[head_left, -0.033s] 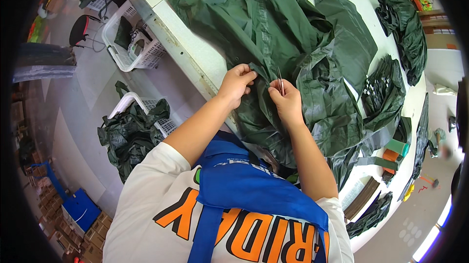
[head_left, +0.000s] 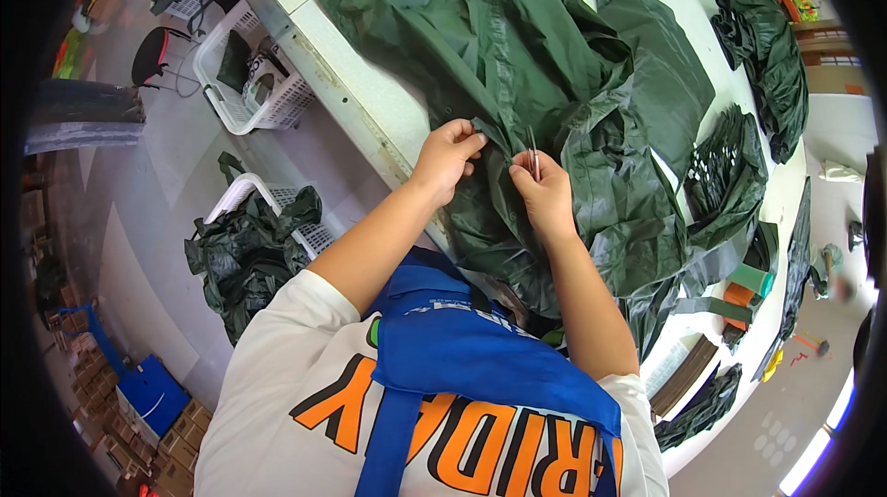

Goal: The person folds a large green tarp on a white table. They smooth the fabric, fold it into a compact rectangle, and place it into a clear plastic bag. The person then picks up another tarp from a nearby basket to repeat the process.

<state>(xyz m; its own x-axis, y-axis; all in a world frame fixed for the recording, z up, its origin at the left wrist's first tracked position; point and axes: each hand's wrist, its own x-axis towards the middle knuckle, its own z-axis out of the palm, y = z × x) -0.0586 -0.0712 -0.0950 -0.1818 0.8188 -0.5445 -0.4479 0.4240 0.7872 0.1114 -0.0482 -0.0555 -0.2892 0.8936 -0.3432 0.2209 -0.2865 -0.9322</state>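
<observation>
Far left, low: blue rectangular box [head_left: 157,395] beside brown cardboard cartons [head_left: 176,455] on the grey floor [head_left: 139,248]. Next, white slotted plastic basket [head_left: 316,236] with a crumpled dark green fabric heap [head_left: 242,261] spilling over its side; above it in view, a second white plastic basket [head_left: 286,107], dark and pale items inside. Then the white-topped desk [head_left: 370,114], metal strip along its near-left edge. Left hand [head_left: 448,160] is closed, thumb and fingers pinching a fold of the large shiny dark green garment-like piece [head_left: 517,63], which lies rumpled across the desk, its lower part hanging toward the blue apron [head_left: 490,340]. Just right of that pinch, right hand [head_left: 543,194] is closed around a slim metal tool [head_left: 533,151], tips pointing away from the body, over the green material; cannot tell if scissors or tweezers, nor whether the tips touch. Further right on the desk: flatter dark green sheet [head_left: 656,63], brown stacked bundle [head_left: 686,372], gathered dark green bundle with white specks [head_left: 725,164], teal-green cylinder [head_left: 753,278], long dark green heap [head_left: 776,81] at the far side.
</observation>
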